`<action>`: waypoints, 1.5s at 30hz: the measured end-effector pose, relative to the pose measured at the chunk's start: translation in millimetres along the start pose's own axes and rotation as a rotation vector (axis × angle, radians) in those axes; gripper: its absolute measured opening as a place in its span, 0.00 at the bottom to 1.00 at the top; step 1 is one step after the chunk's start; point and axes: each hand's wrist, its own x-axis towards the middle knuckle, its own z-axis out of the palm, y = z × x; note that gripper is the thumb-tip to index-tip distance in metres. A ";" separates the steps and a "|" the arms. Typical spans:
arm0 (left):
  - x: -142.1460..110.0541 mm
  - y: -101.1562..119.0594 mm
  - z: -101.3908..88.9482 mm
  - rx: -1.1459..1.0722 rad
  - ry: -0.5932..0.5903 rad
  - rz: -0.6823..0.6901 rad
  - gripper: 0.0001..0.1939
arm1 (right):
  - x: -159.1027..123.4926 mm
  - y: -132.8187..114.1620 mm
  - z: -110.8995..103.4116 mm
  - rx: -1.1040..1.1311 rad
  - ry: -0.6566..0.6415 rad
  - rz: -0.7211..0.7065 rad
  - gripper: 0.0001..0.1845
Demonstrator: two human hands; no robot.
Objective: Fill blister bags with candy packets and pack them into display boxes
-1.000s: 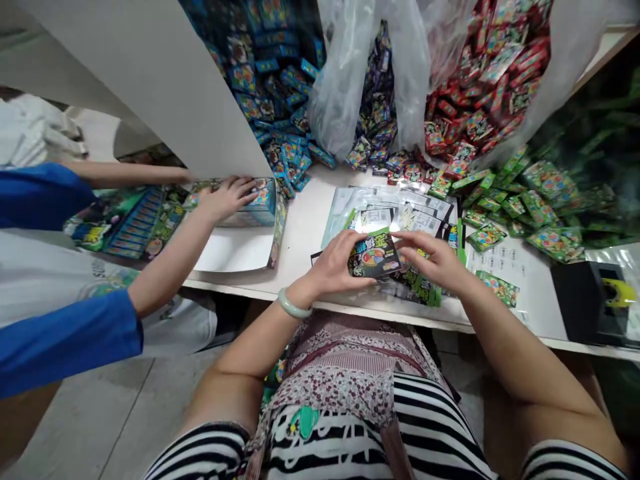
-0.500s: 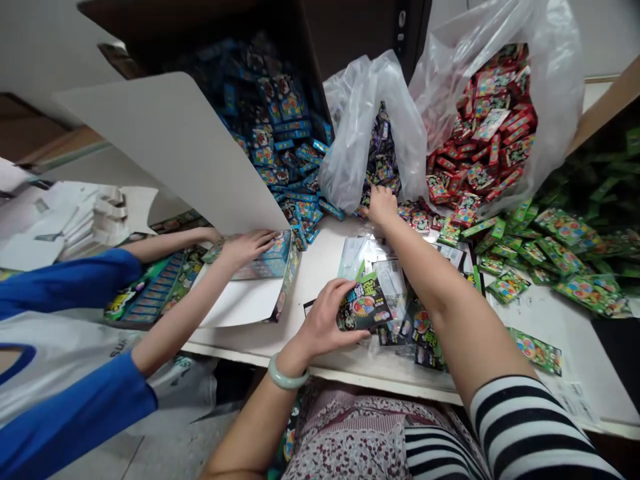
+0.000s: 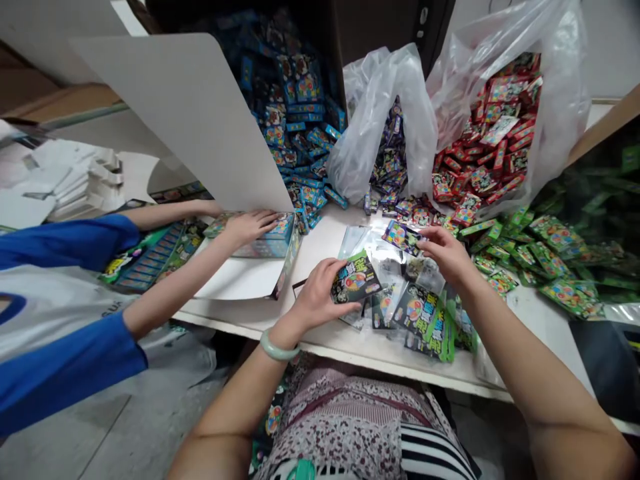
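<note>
My left hand (image 3: 320,293), with a pale green bangle at the wrist, grips a black and green printed pouch (image 3: 356,277) above the table's front part. Between the thumb and fingers of my right hand (image 3: 445,250) is a small purple candy box (image 3: 401,237), held just right of and above the pouch. Beneath my hands lie several more black and green pouches (image 3: 423,313) and clear plastic wrappers. Behind them, an open plastic bag (image 3: 357,143) spills purple boxes (image 3: 390,167) onto the white table (image 3: 320,247).
Red boxes (image 3: 493,153) fill another plastic bag, and green boxes (image 3: 550,250) are heaped at right. Blue boxes (image 3: 305,133) spill from a carton at back left. A co-worker's hands (image 3: 245,227) rest on a display box (image 3: 273,243) at left; white card pieces (image 3: 85,180) lie beyond.
My right hand has come back from the purple heap toward me, bringing a small purple box near the pouch. My left hand still holds its pouch. The camera view has shifted slightly.
</note>
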 end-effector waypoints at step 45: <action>2.3 26.6 25.4 -0.158 -0.102 0.106 0.45 | -113.1 -30.9 -11.7 -0.762 -0.447 -0.598 0.26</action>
